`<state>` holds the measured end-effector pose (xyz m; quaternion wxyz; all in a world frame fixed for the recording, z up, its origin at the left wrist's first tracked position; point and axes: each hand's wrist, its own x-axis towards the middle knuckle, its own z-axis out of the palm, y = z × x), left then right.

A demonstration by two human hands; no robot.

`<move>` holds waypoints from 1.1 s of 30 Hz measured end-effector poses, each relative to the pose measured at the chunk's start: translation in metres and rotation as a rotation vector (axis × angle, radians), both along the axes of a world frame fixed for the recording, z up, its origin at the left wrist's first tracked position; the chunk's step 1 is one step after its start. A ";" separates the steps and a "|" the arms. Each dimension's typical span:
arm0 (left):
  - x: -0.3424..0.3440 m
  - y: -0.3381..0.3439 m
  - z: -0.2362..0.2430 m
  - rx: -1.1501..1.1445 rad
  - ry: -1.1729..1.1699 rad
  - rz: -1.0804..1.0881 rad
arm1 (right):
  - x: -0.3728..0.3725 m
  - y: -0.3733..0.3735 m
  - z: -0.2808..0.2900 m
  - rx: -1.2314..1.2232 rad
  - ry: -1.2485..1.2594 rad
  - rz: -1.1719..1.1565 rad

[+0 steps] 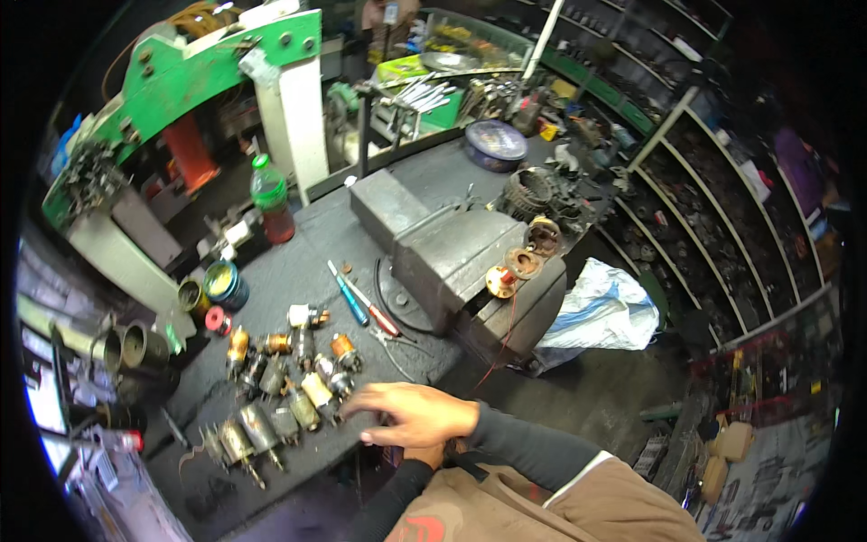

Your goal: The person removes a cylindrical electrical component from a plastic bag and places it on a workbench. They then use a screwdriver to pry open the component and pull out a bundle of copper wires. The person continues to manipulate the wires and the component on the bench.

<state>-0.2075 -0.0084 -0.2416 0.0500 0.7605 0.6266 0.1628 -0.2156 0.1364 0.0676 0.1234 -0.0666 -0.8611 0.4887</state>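
Note:
My right hand (pixel 417 414) reaches left over the front edge of the dark workbench (pixel 302 262). Its fingers are stretched and a little apart, with nothing visible gripped, beside a cluster of cylindrical metal parts (pixel 259 425) with studs, some silver, some with copper-coloured windings; they look like starter solenoids. My left hand (pixel 424 453) lies beneath the right one; only its wrist area shows and its fingers are hidden. Behind the cluster lie a blue-handled screwdriver (pixel 353 301), a red-handled screwdriver (pixel 383 319) and what looks like pliers (pixel 395 338).
A large grey vise (pixel 461 257) stands right of the tools, with a reddish coil (pixel 522 263) on it and a red wire hanging. A green-capped bottle (pixel 271 200), an open blue can (pixel 226 285) and a red spool (pixel 218 320) stand left. A white sack (pixel 605 307) lies right.

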 end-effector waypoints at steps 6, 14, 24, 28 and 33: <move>0.013 0.004 0.002 -0.285 0.121 -0.207 | 0.036 0.012 -0.090 0.287 -0.309 -0.503; 0.030 -0.008 0.032 -0.355 0.143 -0.138 | 0.005 0.037 -0.162 0.679 -0.618 -0.719; 0.019 -0.001 -0.001 -0.147 0.119 -0.123 | -0.001 0.025 -0.151 0.228 -0.531 -0.940; 0.012 0.008 0.017 -0.313 0.135 -0.192 | 0.016 0.034 -0.134 -0.918 -0.341 -0.826; 0.008 0.012 -0.016 -0.169 0.081 -0.168 | 0.058 -0.012 -0.007 -1.563 0.176 -0.448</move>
